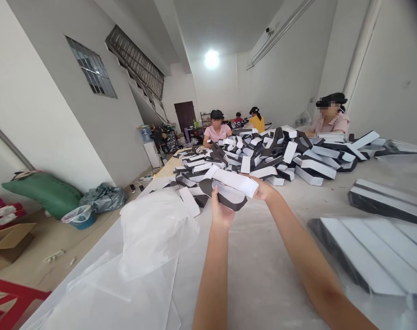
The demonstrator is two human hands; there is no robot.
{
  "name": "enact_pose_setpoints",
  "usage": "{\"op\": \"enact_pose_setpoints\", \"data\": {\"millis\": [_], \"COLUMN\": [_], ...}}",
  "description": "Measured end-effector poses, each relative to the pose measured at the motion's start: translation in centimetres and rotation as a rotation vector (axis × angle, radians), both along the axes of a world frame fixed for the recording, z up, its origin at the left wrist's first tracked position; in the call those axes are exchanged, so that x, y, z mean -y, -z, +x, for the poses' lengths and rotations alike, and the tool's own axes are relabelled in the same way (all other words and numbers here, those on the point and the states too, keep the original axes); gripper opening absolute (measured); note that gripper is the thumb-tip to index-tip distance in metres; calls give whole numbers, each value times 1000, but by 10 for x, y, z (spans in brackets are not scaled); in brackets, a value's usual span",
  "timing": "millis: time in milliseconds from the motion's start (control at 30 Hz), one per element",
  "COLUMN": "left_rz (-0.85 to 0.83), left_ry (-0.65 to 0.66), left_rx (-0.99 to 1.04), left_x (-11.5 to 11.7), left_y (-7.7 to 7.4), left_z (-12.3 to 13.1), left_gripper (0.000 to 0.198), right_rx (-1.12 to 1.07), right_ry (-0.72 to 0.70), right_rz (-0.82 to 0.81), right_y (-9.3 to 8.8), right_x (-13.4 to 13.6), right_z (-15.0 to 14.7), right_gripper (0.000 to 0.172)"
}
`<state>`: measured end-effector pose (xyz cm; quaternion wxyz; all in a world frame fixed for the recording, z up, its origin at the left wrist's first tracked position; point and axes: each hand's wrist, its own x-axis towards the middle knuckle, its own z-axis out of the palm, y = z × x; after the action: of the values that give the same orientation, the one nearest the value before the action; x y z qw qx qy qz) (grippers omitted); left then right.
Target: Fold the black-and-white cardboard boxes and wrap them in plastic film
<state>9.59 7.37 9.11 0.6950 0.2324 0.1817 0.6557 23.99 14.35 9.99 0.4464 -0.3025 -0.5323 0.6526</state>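
My left hand grips a flat black-and-white folded box piece from below, fingers closed round its near edge. My right hand holds the right end of a long white folded box piece that lies over the first one. Both hands hover above the pale table, just in front of a big heap of the same black-and-white pieces.
Clear plastic bags lie on the table at my left. Stacked flat pieces sit at my right. Several other people sit along the far table. A green sack, a bin and a cardboard box stand on the floor left.
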Motion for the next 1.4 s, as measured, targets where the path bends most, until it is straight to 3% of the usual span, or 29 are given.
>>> {"op": "enact_pose_setpoints", "data": {"millis": [100,267,467,633,733,900,1033,1133,1267,1400], "left_rz": [-46,-54,62,61,24,-227,-301,-222,-21,44], "left_ry": [-24,-63,52,127,79,-80,-89,-23,111,121], "left_rx": [-25,-128,-220,-280,-336,-378,-446,-410,-233,-193], "left_x": [-3,-6,-3,-2,-5,-17,-22,-18,-9,-7], "left_y": [4,8,5,5,7,19,29,27,18,15], "left_z": [3,1,2,1,1,0,-1,2,8,9], "left_gripper": [31,34,36,36,33,27,22,22,38,52], "right_rx": [-33,112,403,494,590,677,607,538,560,566], "right_ry": [72,168,50,56,187,506,608,583,519,510], "right_rz": [-124,-79,133,184,201,223,317,344,388,540], "right_y": [4,-4,-24,-25,-23,-31,-41,-42,-33,-24], "right_x": [-4,2,24,26,23,26,33,36,37,38], "right_z": [3,13,10,7,12,20,12,-2,-25,-41], "right_gripper": [22,33,46,57,59,68,64,66,73,71]}}
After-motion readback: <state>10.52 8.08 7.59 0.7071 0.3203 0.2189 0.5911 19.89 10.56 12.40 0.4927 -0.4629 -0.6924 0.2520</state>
